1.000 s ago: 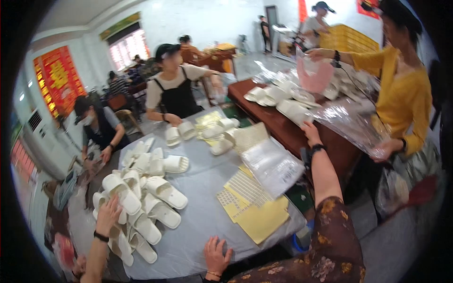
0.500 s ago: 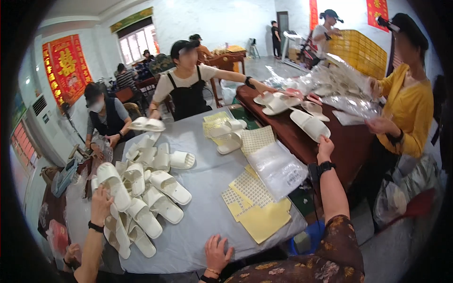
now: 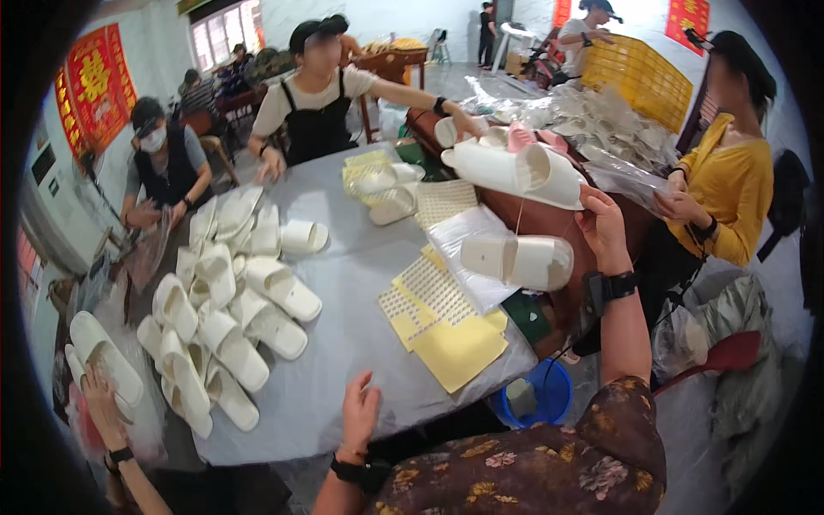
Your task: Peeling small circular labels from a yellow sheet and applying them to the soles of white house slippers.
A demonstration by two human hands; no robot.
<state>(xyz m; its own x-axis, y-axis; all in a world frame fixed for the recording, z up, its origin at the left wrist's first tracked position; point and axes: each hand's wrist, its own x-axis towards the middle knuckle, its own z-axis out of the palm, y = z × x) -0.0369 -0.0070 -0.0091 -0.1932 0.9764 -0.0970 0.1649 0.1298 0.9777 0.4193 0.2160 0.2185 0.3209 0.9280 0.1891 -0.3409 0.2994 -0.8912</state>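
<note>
Nearest the bottom edge, my left hand (image 3: 359, 414) sat flat on the grey desk (image 3: 343, 343), fingers (image 3: 367, 384) released and spread, holding nothing. The closest things to it were the yellow sticker sheets (image 3: 446, 330) up and to the right, and the heap of white slippers (image 3: 227, 305) off to the left, both a bit apart from it.

My right hand (image 3: 603, 227) was up in the right-center of the frame, arm stretched away from me. Its fingers looked curled around the edge of a white slipper pair (image 3: 515, 167), grasping it near the top. Hanging just below and left of that hand was another white slipper (image 3: 519, 262), tied on by a thin string, long axis running roughly left-right across the frame, open toe end to the right. So the right hand was by far the nearer one; the left was well apart, down low. The slippers looked plain, chunky, soft foam, single wide strap.

Under the dangling one lay clear plastic bags (image 3: 468, 257). Further back, a person in a black apron (image 3: 318, 112) reached across, and a person in a yellow top (image 3: 730, 184) stood at upper right near a yellow basket (image 3: 639, 73).
</note>
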